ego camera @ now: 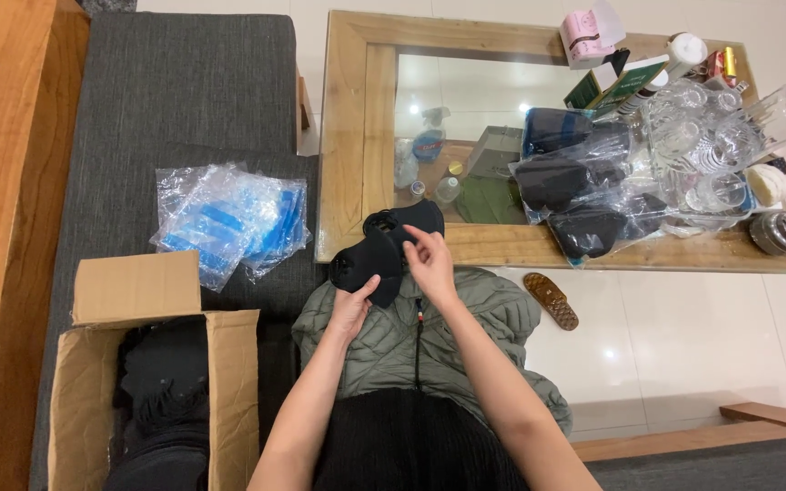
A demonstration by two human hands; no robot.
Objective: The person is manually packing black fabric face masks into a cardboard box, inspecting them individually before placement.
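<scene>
I hold a black fabric face mask (377, 253) in both hands above my lap. My left hand (351, 309) supports its lower edge from beneath, thumb on the fabric. My right hand (428, 259) pinches the mask's upper right part with the fingertips. A grey-green quilted jacket (466, 314) lies across my knees under the hands. Several more black masks in clear plastic bags (575, 186) lie on the glass-topped wooden coffee table (343, 136) in front of me.
An open cardboard box (229, 382) holding black masks stands on the grey sofa (184, 82) at my left, with a pile of empty clear and blue plastic bags (229, 218) behind it. Glassware, boxes and jars crowd the table's right end. A brown slipper (550, 300) lies on the tiled floor.
</scene>
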